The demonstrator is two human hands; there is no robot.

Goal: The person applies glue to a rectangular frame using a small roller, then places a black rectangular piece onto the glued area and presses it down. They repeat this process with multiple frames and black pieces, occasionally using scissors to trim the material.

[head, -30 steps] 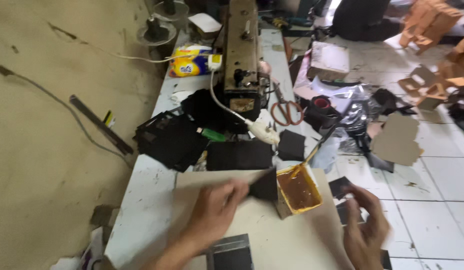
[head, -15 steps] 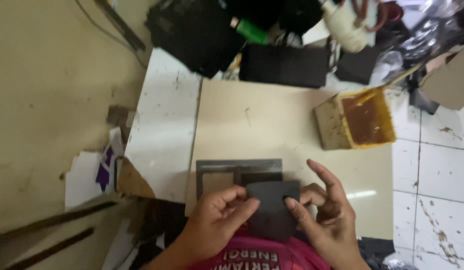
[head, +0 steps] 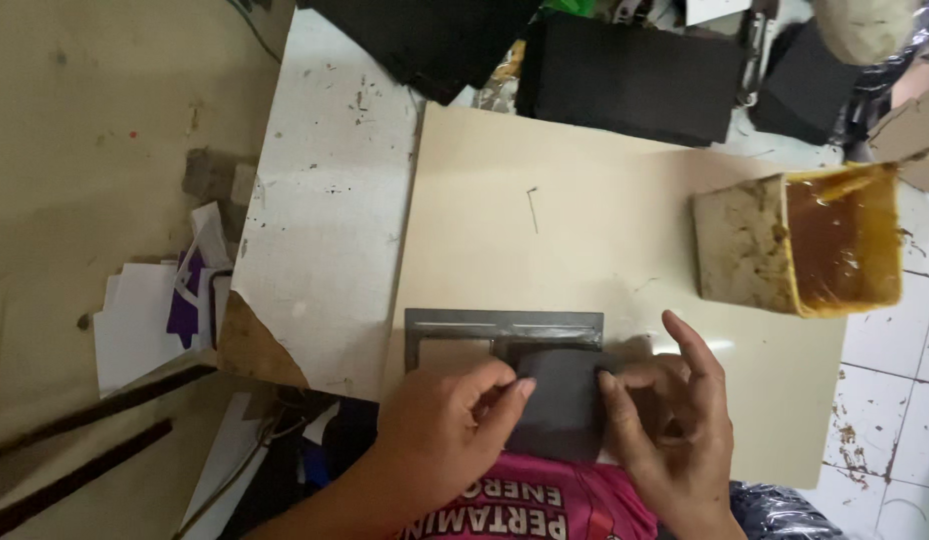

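Observation:
A small dark grey rectangular piece lies at the near edge of a beige board. My left hand pinches its left edge with the fingertips. My right hand holds its right edge with thumb and forefinger, the other fingers lifted. The piece overlaps a dark grey frame with a rectangular cut-out that lies flat on the board just beyond it.
A square yellow tub of brown glue stands on the board at the right. Black material pieces lie at the board's far edge. A white tabletop extends left, with paper scraps on the floor beyond.
The view has dropped from the sewing machine and far table to the near board. Both hands have brought the dark piece toward me and onto the grey frame.

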